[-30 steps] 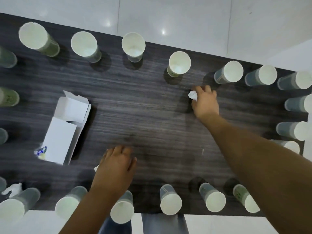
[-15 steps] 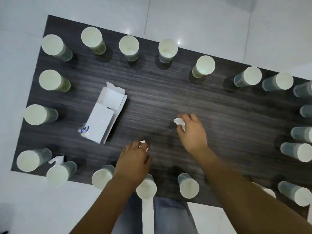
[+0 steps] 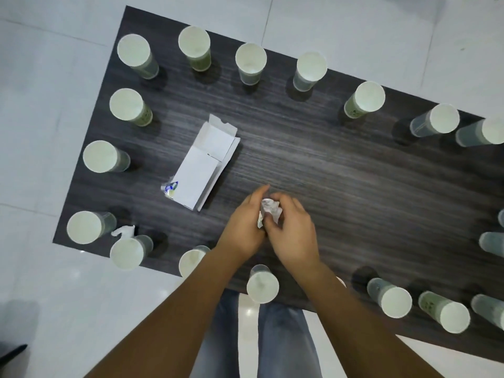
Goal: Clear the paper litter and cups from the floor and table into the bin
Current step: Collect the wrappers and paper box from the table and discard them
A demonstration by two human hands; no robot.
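Two hands, left hand [image 3: 241,227] and right hand [image 3: 293,233], meeting above the dark table [image 3: 341,170], both pinching one crumpled paper wad [image 3: 269,214] between fingertips. Likely risk: sleeves or forearms toppling near-edge paper cups [image 3: 262,287] while withdrawing.

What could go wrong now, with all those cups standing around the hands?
The forearms pass right over the cup at the near table edge, so pulling back might knock it off. The paper ball sits loosely between the left hand and right hand and could drop.
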